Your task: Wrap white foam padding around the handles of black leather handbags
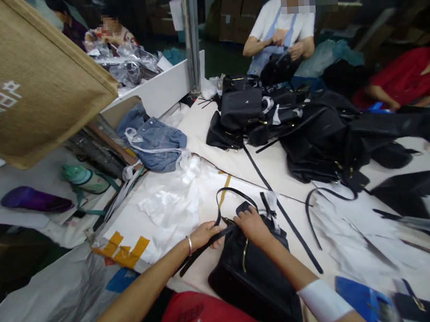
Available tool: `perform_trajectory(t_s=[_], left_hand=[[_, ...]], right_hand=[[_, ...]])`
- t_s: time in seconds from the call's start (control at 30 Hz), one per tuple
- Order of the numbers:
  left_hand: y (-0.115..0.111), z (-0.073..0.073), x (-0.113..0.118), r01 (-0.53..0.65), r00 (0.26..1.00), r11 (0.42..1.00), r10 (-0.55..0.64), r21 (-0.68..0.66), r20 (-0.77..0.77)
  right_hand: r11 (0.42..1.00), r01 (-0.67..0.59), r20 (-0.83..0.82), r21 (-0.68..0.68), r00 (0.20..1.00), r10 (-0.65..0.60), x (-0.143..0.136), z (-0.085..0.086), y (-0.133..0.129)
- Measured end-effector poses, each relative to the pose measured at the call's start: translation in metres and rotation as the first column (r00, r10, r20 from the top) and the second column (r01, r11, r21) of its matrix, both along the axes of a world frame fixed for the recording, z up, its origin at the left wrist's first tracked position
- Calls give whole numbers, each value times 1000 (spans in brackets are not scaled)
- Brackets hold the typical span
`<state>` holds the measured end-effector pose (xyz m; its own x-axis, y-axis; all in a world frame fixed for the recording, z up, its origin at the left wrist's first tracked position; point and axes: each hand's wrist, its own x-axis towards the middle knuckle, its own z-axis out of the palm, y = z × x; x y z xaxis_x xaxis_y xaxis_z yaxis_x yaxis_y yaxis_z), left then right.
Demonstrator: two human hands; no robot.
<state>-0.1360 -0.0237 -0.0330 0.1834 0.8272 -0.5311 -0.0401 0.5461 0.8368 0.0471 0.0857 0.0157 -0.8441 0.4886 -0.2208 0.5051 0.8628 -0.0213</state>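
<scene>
A black leather-look bag [248,279] with a gold zip [245,256] lies at the table's near edge, close to my body. My left hand [203,236], with a bracelet at the wrist, is closed around a thin black strap [219,204] at the bag's left side. The strap loops up over the bag's top end. My right hand [253,227] grips the top of the bag near a small black flap [244,207]; its fingertips are partly hidden. White wrapping [270,205] covers part of the handle beside it.
Several black bags [243,109] are piled across the table's far side. Loose white sheets [352,235] and a long black strap [286,215] lie to the right. A denim bag [156,142] lies at left. A co-worker in an apron [266,38] handles a black item opposite.
</scene>
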Motion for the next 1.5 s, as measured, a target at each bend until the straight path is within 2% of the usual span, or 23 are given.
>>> perform_trajectory(t_s=[0.07, 0.13, 0.2, 0.27, 0.33, 0.4, 0.5, 0.6, 0.7, 0.77, 0.83, 0.93, 1.0, 1.03, 1.07, 1.13, 1.23, 1.3, 1.33, 1.37, 1.4, 1.43, 1.5], left_hand=[[4, -12, 1, -9, 999, 999, 8, -31, -40], [15, -26, 7, -17, 997, 999, 14, -35, -80], [32, -38, 13, -4, 991, 1000, 1, -17, -132], [52, -47, 16, 18, 977, 1000, -15, 16, -213], [69, -50, 14, 42, 949, 997, -19, 66, -316], [81, -50, 7, 67, 910, 990, -10, 124, -415], [83, -42, -8, 95, 844, 977, 21, 188, -536], [65, -30, -21, 90, 778, 971, 70, 220, -624], [25, -21, -27, 92, 705, 962, 120, 257, -699], [-9, -20, -25, 175, 629, 943, 115, 284, -769], [-43, -25, -20, 286, 593, 929, 23, 237, -805], [-79, -42, -12, 342, 541, 936, -123, 85, -832], [-89, -53, -6, 358, 492, 934, -182, 7, -851], [-91, -56, -3, 373, 458, 928, -203, -21, -866], [-91, -57, 0, 396, 423, 917, -218, -37, -879], [-90, -54, 5, 451, 355, 890, -244, -63, -902], [-87, -45, 11, 501, 271, 854, -308, -140, -912], [-84, -41, 13, 508, 241, 838, -360, -198, -901], [-83, -40, 13, 515, 236, 830, -379, -215, -895], [-82, -39, 13, 522, 233, 822, -395, -229, -889], [-80, -39, 13, 524, 234, 817, -410, -241, -881], [-79, -40, 13, 512, 240, 822, -414, -248, -878], [-77, -39, 13, 449, 262, 864, -370, -227, -891]], right_hand=[[998, 13, 16, 57, 1000, -14, 3, -11, 17], [998, -28, 12, 61, 1000, 27, 6, -23, 30], [997, -63, -8, 37, 998, 63, 10, -36, 39], [999, -47, -40, 10, 998, 47, 14, -48, 44], [999, -11, -74, -34, 997, 8, 17, -57, 48], [990, -18, -115, -141, 993, 2, 19, -63, 50], [939, -51, -213, -341, 977, -24, 15, -61, 47], [924, -27, -294, -382, 951, -94, 11, -49, 33], [949, 2, -367, -314, 922, -124, 17, -28, 9], [948, 80, -409, -307, 889, -207, 31, -14, -12], [917, 229, -421, -326, 833, -358, 50, -2, -34], [812, 477, -426, -336, 692, -583, 88, 5, -64], [702, 638, -441, -315, 557, -704, 123, 6, -80], [626, 722, -444, -296, 476, -759, 144, 7, -89], [530, 803, -441, -274, 385, -811, 167, 8, -97], [291, 929, -415, -228, 177, -892, 218, 11, -116], [-92, 979, -361, -179, -153, -920, 297, 15, -141], [-282, 944, -302, -173, -323, -897, 340, 15, -155], [-340, 925, -252, -171, -374, -892, 356, 15, -161], [-364, 918, -206, -159, -391, -897, 366, 15, -166], [-350, 928, -188, -128, -370, -910, 371, 16, -170], [-298, 951, -203, -79, -308, -930, 370, 17, -174], [-118, 992, -283, 42, -101, -954, 357, 17, -181]])
